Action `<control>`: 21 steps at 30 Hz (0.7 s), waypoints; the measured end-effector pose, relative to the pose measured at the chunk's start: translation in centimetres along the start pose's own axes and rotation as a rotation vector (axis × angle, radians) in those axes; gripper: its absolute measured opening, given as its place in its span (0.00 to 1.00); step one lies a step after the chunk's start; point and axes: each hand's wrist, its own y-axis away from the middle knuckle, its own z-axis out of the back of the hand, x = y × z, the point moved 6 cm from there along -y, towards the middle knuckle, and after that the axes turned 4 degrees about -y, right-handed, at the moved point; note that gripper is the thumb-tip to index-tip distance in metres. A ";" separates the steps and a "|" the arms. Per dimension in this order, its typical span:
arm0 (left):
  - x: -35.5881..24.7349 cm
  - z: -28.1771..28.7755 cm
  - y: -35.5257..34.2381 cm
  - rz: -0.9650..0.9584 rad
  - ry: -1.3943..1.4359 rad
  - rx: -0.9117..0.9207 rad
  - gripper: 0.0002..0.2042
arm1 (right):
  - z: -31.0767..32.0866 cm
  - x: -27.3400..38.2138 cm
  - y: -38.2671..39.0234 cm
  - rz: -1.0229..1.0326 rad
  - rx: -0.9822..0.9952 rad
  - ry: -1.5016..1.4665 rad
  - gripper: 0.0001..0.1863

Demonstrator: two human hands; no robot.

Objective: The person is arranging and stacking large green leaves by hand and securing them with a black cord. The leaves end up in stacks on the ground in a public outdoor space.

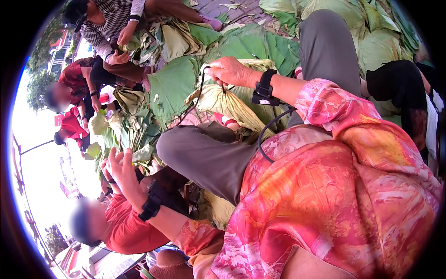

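My right hand is closed, its fingertips pinched round a thin black cord that hangs toward my knee. A small white bit shows at those fingertips. Just under this hand lies a yellowed, folded large leaf, its dark stalk end close to my fingers; whether they touch it I cannot tell. My left hand is raised beside my other knee, fingers spread and nothing in it. Both wrists carry black straps, and a black cable runs from the right one. A broad green leaf spreads in front of me.
Piles of green and dried leaves cover much of the paved ground. A person in a striped top sits beyond them. Others in red sit close by. A person's dark-clad knee and a woven hat are near me.
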 end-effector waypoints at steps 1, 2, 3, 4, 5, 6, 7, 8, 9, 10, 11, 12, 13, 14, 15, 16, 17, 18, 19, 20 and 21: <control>-0.6 -2.1 -0.1 -0.065 0.086 0.031 0.23 | 0.5 0.4 0.1 -0.043 -0.009 -0.043 0.20; -2.0 -5.4 0.1 -0.091 0.157 0.164 0.19 | 1.2 0.9 0.0 -0.050 0.003 -0.080 0.20; -4.2 -8.8 1.2 -0.091 0.244 0.329 0.17 | 1.6 1.3 -0.2 -0.059 0.022 -0.122 0.20; -5.9 -11.8 2.4 -0.172 0.180 0.505 0.16 | 1.4 1.9 -0.2 -0.068 0.053 -0.171 0.20; -7.1 -14.8 3.7 -0.195 0.230 0.627 0.16 | 1.1 3.1 0.0 -0.050 0.053 -0.176 0.20; -7.7 -18.1 4.4 -0.281 0.261 0.671 0.18 | 0.4 3.1 0.2 -0.044 0.102 -0.145 0.20; -8.6 -20.7 5.2 -0.259 0.291 0.725 0.20 | 0.0 3.2 0.3 -0.038 0.146 -0.115 0.20; -9.2 -22.9 5.8 -0.257 0.383 0.708 0.19 | -0.3 3.5 0.3 -0.031 0.191 -0.084 0.21; -9.9 -24.9 6.2 -0.208 0.469 0.747 0.16 | -0.7 2.6 0.1 -0.033 0.269 -0.093 0.20; -9.8 -26.7 6.4 -0.114 0.556 0.774 0.12 | -0.7 2.3 0.1 0.002 0.237 0.012 0.20; -9.3 -27.7 6.0 -0.033 0.629 0.769 0.09 | -0.7 2.0 0.0 -0.012 0.219 -0.013 0.19; -8.9 -28.6 5.7 0.046 0.702 0.769 0.08 | -0.3 1.7 -0.2 -0.027 0.194 -0.038 0.19; -8.4 -28.9 5.3 0.042 0.670 0.745 0.08 | 0.2 1.4 -0.3 -0.029 0.153 -0.034 0.17; -7.7 -29.1 4.7 0.040 0.637 0.718 0.09 | 0.6 1.1 -0.5 -0.032 0.113 -0.030 0.16; -7.1 -28.7 4.6 0.056 0.606 0.711 0.09 | 0.8 0.7 -0.6 -0.036 0.079 -0.035 0.15; -6.5 -28.4 4.5 0.077 0.607 0.693 0.09 | 0.6 0.4 -0.4 0.022 0.120 0.142 0.13; -6.1 -28.2 4.3 0.105 0.646 0.672 0.09 | 0.4 -0.1 -0.1 0.081 0.162 0.319 0.12; -5.7 -27.9 4.1 0.132 0.685 0.647 0.09 | -0.1 -0.7 0.2 0.144 0.204 0.495 0.12; -5.5 -27.9 3.9 0.153 0.733 0.633 0.10 | -1.1 -1.4 0.6 0.154 0.253 0.447 0.15; -5.3 -27.8 3.7 0.162 0.769 0.650 0.10 | -2.2 -1.6 1.3 0.253 0.233 0.376 0.15; -5.2 -27.4 3.8 0.162 0.781 0.631 0.10 | -3.2 -2.0 1.8 0.249 0.254 0.392 0.15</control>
